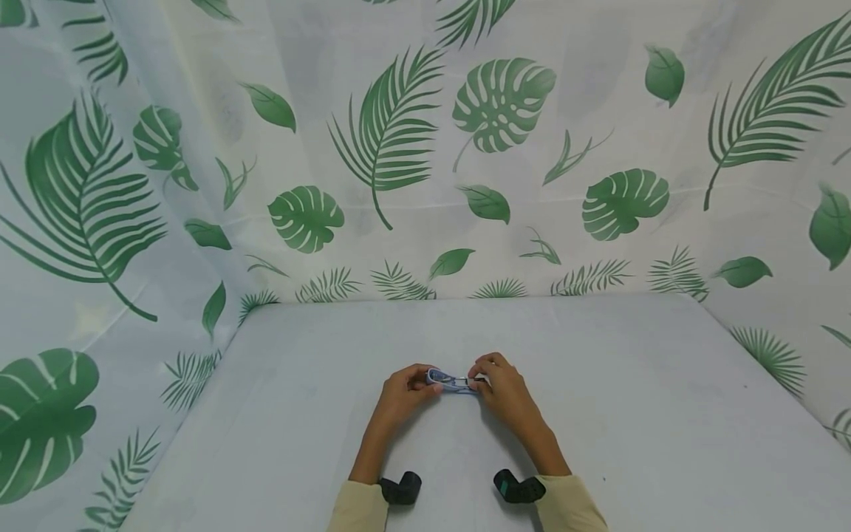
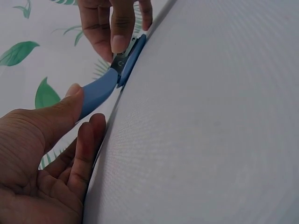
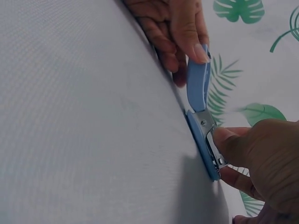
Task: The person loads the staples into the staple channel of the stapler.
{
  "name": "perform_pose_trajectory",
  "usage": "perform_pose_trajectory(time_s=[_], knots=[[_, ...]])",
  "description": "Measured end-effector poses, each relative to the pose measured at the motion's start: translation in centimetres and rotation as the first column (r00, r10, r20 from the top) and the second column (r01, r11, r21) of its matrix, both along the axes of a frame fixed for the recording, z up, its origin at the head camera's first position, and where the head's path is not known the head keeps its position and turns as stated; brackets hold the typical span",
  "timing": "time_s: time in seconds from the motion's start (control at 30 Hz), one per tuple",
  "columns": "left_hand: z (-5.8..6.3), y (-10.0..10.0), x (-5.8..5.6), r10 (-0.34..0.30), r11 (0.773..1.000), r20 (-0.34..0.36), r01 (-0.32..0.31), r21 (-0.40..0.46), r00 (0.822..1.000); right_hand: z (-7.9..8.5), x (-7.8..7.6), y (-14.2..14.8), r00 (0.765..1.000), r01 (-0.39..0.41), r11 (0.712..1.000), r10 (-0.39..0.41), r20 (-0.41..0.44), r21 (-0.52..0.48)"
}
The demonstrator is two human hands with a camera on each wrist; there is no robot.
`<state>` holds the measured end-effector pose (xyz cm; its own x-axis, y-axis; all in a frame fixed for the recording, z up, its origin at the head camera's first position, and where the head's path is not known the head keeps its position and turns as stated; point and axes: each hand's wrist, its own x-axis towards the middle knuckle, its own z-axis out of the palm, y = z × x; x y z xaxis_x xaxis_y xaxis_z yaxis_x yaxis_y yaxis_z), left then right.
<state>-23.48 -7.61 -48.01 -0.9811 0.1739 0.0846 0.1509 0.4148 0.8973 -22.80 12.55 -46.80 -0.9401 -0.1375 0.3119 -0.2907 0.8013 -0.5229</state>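
We pinch the blue stapler (image 1: 455,383), left fingers (image 2: 83,149) on handle (image 2: 99,93), right fingers (image 3: 229,143) on magazine (image 3: 204,120); opening seems done, closing not yet.

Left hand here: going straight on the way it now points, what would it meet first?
Probably the right hand, at the other end of the blue stapler that the left hand holds, though depth is hard to judge.
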Motion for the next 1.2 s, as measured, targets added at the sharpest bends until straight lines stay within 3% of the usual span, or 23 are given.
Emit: perform_pose_trajectory(time_s=[0.3, 0.73, 1.2], knots=[[-0.1, -0.1, 0.0, -0.001, 1.000, -0.019, 0.001, -0.008, 1.000, -0.8, 0.0, 0.0, 0.998, 0.003, 1.000, -0.004, -0.068, -0.015], [-0.1, -0.1, -0.1, -0.009, 1.000, -0.031, 0.009, -0.005, 0.999, -1.1, -0.1, 0.1, 0.999, 0.029, 0.999, -0.030, -0.026, -0.038], [0.1, 0.0, 0.1, -0.007, 1.000, -0.032, 0.007, -0.003, 0.999, -0.9, -0.1, 0.4, 1.000, -0.010, 0.997, 0.011, 0.006, -0.076]])
